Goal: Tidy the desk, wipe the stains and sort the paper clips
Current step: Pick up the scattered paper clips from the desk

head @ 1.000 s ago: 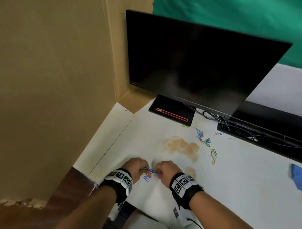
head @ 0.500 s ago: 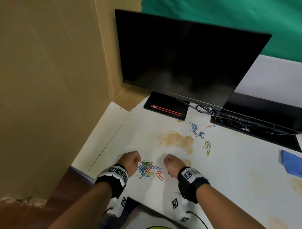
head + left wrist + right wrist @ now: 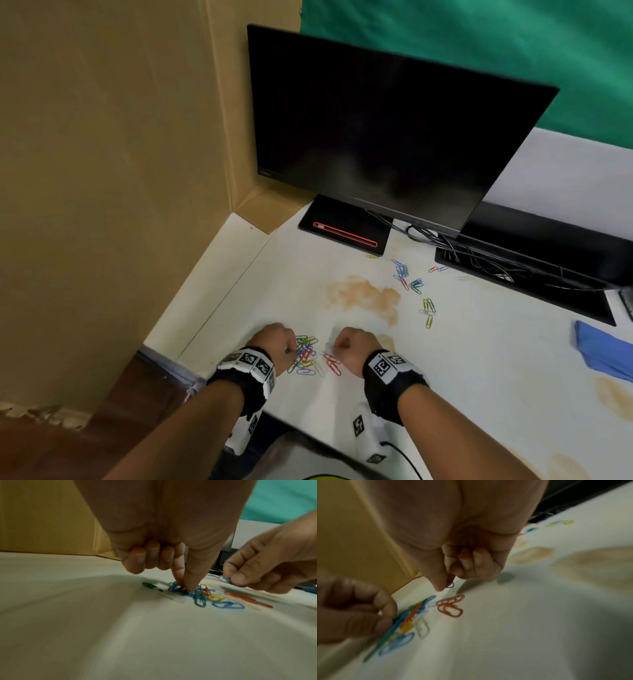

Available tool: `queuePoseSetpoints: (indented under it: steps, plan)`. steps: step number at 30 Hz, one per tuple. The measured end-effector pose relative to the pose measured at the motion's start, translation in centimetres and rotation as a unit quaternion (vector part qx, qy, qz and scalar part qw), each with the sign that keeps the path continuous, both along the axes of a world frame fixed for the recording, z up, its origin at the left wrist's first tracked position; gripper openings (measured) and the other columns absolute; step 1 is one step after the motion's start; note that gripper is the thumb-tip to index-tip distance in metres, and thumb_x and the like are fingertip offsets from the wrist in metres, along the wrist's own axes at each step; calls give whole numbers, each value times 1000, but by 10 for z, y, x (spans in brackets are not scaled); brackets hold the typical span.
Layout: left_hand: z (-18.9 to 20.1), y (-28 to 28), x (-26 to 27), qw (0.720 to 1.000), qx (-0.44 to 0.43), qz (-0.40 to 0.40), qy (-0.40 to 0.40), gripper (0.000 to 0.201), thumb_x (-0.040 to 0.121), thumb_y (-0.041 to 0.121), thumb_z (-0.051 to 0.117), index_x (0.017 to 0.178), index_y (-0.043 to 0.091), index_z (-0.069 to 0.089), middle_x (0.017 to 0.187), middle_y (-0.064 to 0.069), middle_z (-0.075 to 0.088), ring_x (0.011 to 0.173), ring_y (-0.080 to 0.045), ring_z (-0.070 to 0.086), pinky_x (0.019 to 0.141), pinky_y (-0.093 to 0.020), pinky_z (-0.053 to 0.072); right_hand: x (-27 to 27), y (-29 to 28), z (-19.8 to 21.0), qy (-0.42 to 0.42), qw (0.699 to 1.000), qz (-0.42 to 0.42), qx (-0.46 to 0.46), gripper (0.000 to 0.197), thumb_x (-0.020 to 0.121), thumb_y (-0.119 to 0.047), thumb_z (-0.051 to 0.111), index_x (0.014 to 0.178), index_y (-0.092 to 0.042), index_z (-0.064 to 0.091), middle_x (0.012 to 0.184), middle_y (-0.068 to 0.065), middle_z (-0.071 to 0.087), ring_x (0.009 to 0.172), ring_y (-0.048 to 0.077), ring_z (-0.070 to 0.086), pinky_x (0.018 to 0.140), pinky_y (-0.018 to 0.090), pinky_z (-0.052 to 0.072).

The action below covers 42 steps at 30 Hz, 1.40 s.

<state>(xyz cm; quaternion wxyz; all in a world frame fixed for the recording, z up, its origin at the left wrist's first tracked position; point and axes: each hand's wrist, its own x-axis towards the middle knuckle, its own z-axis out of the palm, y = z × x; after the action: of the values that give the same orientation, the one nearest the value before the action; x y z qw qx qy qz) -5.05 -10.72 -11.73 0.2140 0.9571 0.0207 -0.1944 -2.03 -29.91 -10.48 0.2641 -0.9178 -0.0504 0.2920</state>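
The left hand (image 3: 171,536) has its thumb and forefinger pressed together, tips down in the heap of paper clips (image 3: 305,356), seemingly pinching one or more, the other fingers curled back; the right hand (image 3: 352,349) pinches a blue clip (image 3: 223,578) between thumb and forefinger, lifted just off the desk (image 3: 479,377).

What could go wrong, as I judge it: the clips in the heap overlap and may be hooked together, so a pull by the left hand could drag several colours along and scatter them; the blue clip is held only by its end and might slip and fall back among the others; the brown stain (image 3: 363,294) lies just beyond both hands, and clips pushed forward could slide onto it.

The heap lies between the two hands, touching the left fingertips; two red clips (image 3: 450,607) lie apart just below the right thumb; a second scatter of clips (image 3: 414,284) lies well beyond the right hand, past the stain.
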Motion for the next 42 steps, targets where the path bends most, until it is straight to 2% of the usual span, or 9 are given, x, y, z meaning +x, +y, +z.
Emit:
queuePoseSetpoints:
  steps: [7, 9, 13, 18, 23, 26, 30, 34, 42]
  plan:
    - [11, 2, 4, 971, -168, 162, 61, 18, 86, 18, 56, 68, 18, 52, 65, 1, 52, 63, -19, 49, 59, -22, 35, 2, 2, 13, 216, 859, -349, 306, 32, 87, 7, 20, 64, -8, 37, 58, 10, 38, 50, 16, 28, 50, 24, 17]
    - [12, 4, 4, 910, -313, 246, 115, 25, 89, 3, 44, 64, 9, 47, 62, -9, 48, 49, -22, 43, 50, -23, 33, 2, -1, 11, 206, 863, -331, 322, 31, 85, 10, 24, 67, -11, 38, 60, 9, 38, 51, 17, 29, 52, 24, 16]
    - [11, 6, 0, 792, -478, 347, 154, 33, 86, -7, 30, 58, 9, 32, 58, -13, 43, 41, -18, 36, 42, -17, 27, 0, -6, -5, 55, 995, -56, 66, 13, 85, -21, 60, 78, -24, 51, 81, 1, 57, 69, 15, 49, 60, 23, 35]
    - [11, 8, -2, 795, -470, 352, 151, 32, 82, -9, 33, 60, 14, 33, 58, -6, 32, 41, -15, 27, 44, -15, 20, -3, 3, -14, -32, 993, 86, -79, 14, 85, -34, 60, 93, -24, 66, 101, -1, 69, 92, 16, 62, 71, 18, 40]
    - [14, 12, -4, 795, -483, 345, 122, 26, 86, -13, 47, 73, 10, 45, 60, -9, 39, 36, -13, 38, 38, -15, 30, 1, 0, -4, 86, 991, -76, 70, 18, 86, -20, 47, 68, -19, 49, 71, 0, 55, 60, 15, 46, 53, 21, 33]
    - [15, 16, -6, 776, -504, 358, 122, 23, 86, -13, 49, 78, 9, 50, 59, -10, 48, 36, -15, 45, 37, -18, 35, 1, -3, 1, 207, 903, -270, 263, 24, 84, -1, 30, 66, -11, 41, 59, 10, 47, 49, 20, 37, 49, 22, 26]
    - [9, 23, -5, 829, -426, 336, 133, 21, 84, -6, 58, 78, 12, 51, 53, -3, 35, 36, -12, 26, 40, -14, 22, 1, -6, 3, 219, 865, -296, 341, 11, 76, -7, 40, 67, -15, 39, 54, 8, 44, 45, 17, 34, 47, 20, 22]
    - [12, 25, -1, 975, -153, 147, 74, 20, 77, 14, 71, 78, 25, 55, 64, 5, 50, 51, -12, 46, 44, -16, 33, 2, -3, -9, 49, 991, -80, 95, 11, 86, -28, 62, 81, -24, 52, 73, -4, 52, 58, 10, 47, 51, 21, 34]
    - [17, 20, -1, 997, 41, 17, 58, 18, 82, 23, 62, 99, 29, 66, 103, 4, 64, 97, -18, 62, 82, -24, 51, -2, 11, -15, -58, 989, 95, -100, 24, 86, -27, 55, 103, -14, 66, 108, 4, 68, 102, 21, 61, 76, 22, 43]
